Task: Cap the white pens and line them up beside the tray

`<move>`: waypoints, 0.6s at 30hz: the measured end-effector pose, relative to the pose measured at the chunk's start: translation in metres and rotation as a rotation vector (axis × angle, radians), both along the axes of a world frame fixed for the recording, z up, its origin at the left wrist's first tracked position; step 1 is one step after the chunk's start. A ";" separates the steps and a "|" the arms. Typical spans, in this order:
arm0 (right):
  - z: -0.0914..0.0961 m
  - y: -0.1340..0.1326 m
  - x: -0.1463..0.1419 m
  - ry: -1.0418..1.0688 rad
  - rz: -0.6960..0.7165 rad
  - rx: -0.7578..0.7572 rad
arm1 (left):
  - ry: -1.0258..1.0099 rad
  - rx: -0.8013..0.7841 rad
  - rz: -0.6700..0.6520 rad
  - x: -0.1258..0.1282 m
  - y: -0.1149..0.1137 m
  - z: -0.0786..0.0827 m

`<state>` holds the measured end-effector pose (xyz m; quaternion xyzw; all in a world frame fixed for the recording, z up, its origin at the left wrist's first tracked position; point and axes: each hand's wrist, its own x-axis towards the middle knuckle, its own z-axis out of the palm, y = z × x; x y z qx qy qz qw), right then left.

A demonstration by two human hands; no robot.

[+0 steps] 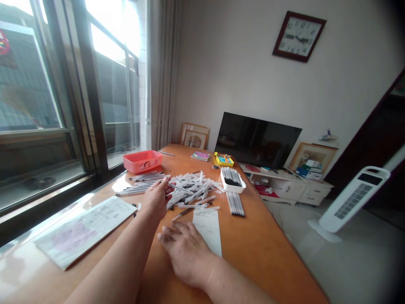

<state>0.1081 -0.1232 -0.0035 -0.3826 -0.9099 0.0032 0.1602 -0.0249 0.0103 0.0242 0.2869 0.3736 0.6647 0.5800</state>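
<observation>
My left hand [157, 197] reaches out over the orange wooden table [253, 249] and pinches one white pen [181, 188] at the near edge of a loose heap of white pens [196, 190]. My right hand [186, 249] lies flat on the table closer to me, fingers spread, its fingertips beside a white slip of paper [209, 230]. A thin dark refill [182, 213] lies just beyond those fingertips. A white tray [233, 181] holds several pens with dark tips, and a neat row of pens [236, 203] lies in front of it.
A red plastic basket [142, 161] stands at the far left by the window. A printed sheet [84, 230] lies at the near left. A yellow box [224, 159] and a small booklet [200, 156] sit at the far end. A television [256, 139] and a white fan [351, 200] stand beyond.
</observation>
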 end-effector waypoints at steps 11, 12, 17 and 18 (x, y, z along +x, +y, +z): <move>-0.011 0.010 0.006 -0.002 -0.162 0.080 | -0.032 0.031 -0.020 -0.001 0.001 0.000; -0.012 0.011 0.008 0.030 -0.193 0.079 | -0.036 0.038 -0.024 -0.001 0.001 -0.001; -0.012 0.023 0.022 0.396 -0.269 0.032 | -0.024 0.081 -0.058 0.003 0.001 -0.005; -0.011 0.026 0.026 0.478 -0.279 0.013 | -0.009 0.089 -0.068 0.004 0.000 -0.006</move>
